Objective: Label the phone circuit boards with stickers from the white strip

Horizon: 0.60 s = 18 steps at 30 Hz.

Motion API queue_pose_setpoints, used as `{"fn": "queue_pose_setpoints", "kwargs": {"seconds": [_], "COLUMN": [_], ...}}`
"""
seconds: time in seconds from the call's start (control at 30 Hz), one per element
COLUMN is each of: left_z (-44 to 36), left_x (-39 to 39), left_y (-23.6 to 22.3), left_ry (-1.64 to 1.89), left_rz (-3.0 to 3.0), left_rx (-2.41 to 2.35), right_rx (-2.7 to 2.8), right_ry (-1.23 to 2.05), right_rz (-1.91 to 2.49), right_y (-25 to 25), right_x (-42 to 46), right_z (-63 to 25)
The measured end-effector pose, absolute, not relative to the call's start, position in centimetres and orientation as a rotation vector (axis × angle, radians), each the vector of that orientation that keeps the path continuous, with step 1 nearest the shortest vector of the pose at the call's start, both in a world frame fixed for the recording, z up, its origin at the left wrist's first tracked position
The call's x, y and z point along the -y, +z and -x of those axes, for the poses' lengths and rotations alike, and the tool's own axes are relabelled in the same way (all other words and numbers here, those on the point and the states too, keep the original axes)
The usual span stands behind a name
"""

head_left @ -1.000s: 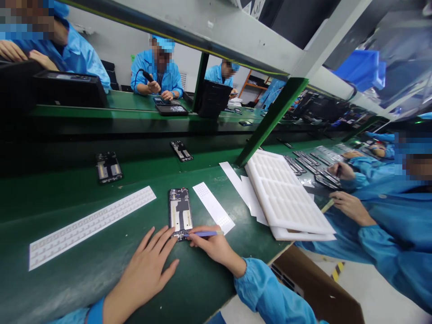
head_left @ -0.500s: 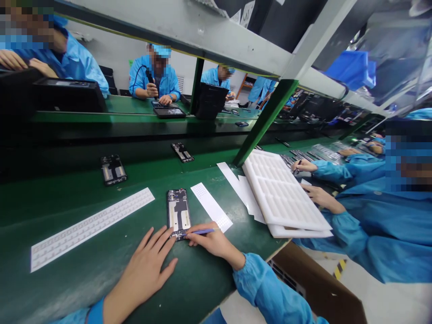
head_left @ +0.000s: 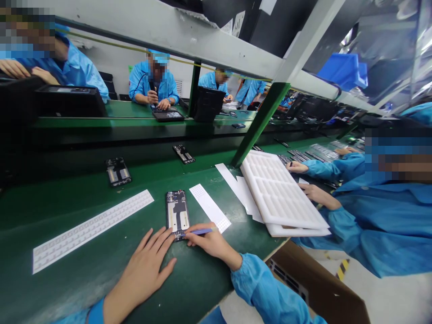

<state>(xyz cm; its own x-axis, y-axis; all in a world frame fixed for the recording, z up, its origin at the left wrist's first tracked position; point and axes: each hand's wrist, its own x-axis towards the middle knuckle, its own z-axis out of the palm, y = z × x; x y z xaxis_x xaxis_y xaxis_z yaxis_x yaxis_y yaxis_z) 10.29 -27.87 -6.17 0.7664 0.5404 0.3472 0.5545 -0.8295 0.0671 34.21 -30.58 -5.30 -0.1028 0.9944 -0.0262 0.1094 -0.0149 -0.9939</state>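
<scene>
An opened phone [head_left: 177, 210] with its inner boards and pale metal plates bare lies on the green bench in front of me. My left hand [head_left: 148, 258] rests flat at its lower left, fingers spread, with fingertips at the phone's lower edge. In my right hand [head_left: 211, 240] is a slim purple tool [head_left: 199, 231], pinched like a pen. Its tip meets the small parts at the phone's lower end; what exactly it touches is too small to see. Right of the phone is a white sticker sheet [head_left: 209, 207], partly behind my right hand. A longer printed sheet [head_left: 92, 231] lies to the left.
Two more opened phones [head_left: 118, 172] [head_left: 184, 154] lie farther back. White foam trays [head_left: 286, 191] and paper strips [head_left: 236, 186] sit at the right, beside a green post [head_left: 261, 123]. A co-worker [head_left: 357, 225] works close on the right; others sit across the bench.
My view has shifted slightly. The two phones at the back have moved a little to the right along the bench. Both hands and the tool keep nearly the same pose at the near phone.
</scene>
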Motion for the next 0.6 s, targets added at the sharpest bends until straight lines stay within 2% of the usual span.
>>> {"fn": "queue_pose_setpoints", "kwargs": {"seconds": [0.6], "left_z": [-10.28], "left_x": [27.82], "left_y": [-6.02], "left_ry": [-0.539], "left_rz": [2.900], "left_rx": [0.902], "right_rx": [1.330], "right_ry": [1.252], "right_rz": [1.247], "right_y": [-5.05], "right_x": [30.61], "right_z": [-34.15]}}
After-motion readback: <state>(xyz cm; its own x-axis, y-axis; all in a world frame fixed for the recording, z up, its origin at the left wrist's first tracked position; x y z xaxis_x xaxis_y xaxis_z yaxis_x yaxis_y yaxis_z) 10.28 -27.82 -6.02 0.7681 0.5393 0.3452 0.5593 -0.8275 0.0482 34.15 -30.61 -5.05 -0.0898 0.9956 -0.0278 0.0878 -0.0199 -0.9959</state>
